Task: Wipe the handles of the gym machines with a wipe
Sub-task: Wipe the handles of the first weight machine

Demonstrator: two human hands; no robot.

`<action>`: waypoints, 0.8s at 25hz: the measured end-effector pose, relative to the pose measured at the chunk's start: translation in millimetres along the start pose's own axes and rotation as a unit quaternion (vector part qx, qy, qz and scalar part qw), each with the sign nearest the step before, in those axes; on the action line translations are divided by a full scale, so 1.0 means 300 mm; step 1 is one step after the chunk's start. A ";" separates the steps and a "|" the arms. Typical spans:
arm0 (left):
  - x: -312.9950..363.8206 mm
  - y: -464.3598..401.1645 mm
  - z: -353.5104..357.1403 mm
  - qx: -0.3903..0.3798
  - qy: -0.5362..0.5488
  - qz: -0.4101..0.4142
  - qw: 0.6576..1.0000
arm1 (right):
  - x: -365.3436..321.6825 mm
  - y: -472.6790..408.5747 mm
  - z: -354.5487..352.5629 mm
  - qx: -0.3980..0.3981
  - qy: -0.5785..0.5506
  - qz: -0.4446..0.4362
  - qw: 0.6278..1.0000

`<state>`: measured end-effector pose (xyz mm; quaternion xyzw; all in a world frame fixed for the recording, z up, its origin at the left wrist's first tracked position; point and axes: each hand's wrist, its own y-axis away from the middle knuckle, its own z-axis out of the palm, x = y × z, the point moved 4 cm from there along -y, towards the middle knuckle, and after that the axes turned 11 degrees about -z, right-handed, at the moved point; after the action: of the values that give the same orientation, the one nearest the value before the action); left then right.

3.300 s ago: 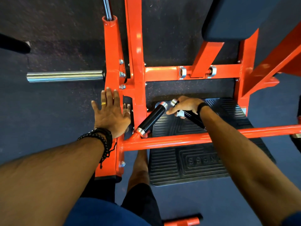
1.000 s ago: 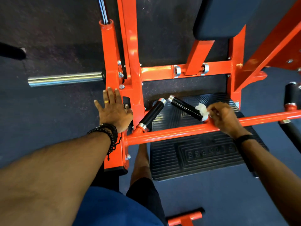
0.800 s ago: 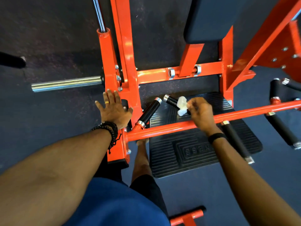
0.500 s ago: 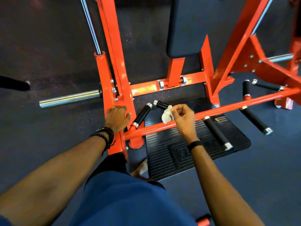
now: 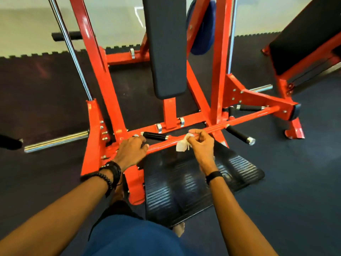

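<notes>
From the head view, looking down over blue shorts (image 5: 129, 237), the person leans in on an orange gym machine (image 5: 103, 85); its long orange crossbar (image 5: 245, 117) runs from lower left up to the right, and both hands are at it.

The left hand (image 5: 132, 150) sits at the left end of that crossbar, fingers curled down over the bar where a short black handle (image 5: 154, 136) with silver end caps lies just behind it; the fingers look wrapped round the bar, though whether they also grip a second handle beneath is hidden by the hand itself; dark beaded bracelets (image 5: 108, 172) ring that wrist.

The right hand (image 5: 201, 145) is raised just in front of the crossbar, fingers bunched, pinching a crumpled white wipe (image 5: 181, 145); the wipe hangs from the fingertips on the hand's left side, close against the bar and a little right of the black handle, not touching that handle; a black band (image 5: 214, 175) circles the right wrist.

Further right, another black handle (image 5: 239, 134) juts from the crossbar towards the viewer, well apart from the wipe; a third one (image 5: 250, 108) lies behind the bar.

Below the hands a ribbed black foot plate (image 5: 184, 191) rests on the dark floor (image 5: 295, 182); a black pad (image 5: 166, 52) stands upright above the frame's centre; a chrome weight peg (image 5: 57, 141) sticks out to the left.
</notes>
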<state>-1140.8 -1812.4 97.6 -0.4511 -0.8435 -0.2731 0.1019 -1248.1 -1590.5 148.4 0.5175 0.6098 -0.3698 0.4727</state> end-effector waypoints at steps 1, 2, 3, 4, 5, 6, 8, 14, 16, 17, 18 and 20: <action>0.046 0.055 0.022 0.017 0.000 -0.007 1.000 | 0.009 0.028 -0.061 0.000 -0.036 0.000 0.999; 0.092 0.114 0.044 0.037 0.004 -0.017 0.999 | 0.020 0.053 -0.120 -0.010 -0.068 -0.002 0.998; 0.142 0.178 0.060 0.052 0.004 -0.022 0.998 | 0.030 0.080 -0.181 -0.020 -0.090 -0.008 0.996; 0.181 0.240 0.076 0.059 0.004 -0.018 0.998 | 0.039 0.103 -0.234 -0.024 -0.106 -0.016 0.994; 0.213 0.297 0.089 0.068 0.001 -0.008 0.998 | 0.035 0.118 -0.278 -0.024 -0.119 -0.021 0.992; 0.250 0.358 0.099 0.076 -0.007 0.005 0.997 | 0.019 0.135 -0.330 -0.022 -0.133 -0.024 0.991; 0.309 0.439 0.097 0.087 -0.025 0.008 0.996 | -0.010 0.166 -0.417 -0.011 -0.153 -0.035 0.988; 0.321 0.545 0.074 0.145 -0.073 -0.010 0.987 | 0.010 0.264 -0.509 -0.009 -0.178 -0.035 0.983; 0.294 0.589 0.086 0.168 -0.077 0.002 0.983 | 0.026 0.311 -0.495 -0.027 -0.183 -0.021 0.983; 0.281 0.610 0.090 0.180 -0.077 0.001 0.981 | 0.031 0.335 -0.485 -0.036 -0.176 -0.018 0.983; 0.267 0.627 0.097 0.178 -0.075 -0.004 0.981 | 0.039 0.355 -0.475 -0.041 -0.169 -0.012 0.985; 0.227 0.662 0.127 0.152 -0.062 -0.024 0.986 | 0.048 0.406 -0.467 -0.053 -0.159 0.003 0.986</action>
<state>-1014.7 -1655.1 167.6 -0.4265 -0.8903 -0.1152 0.1101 -1156.0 -1431.4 178.3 0.4281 0.5439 -0.4135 0.5916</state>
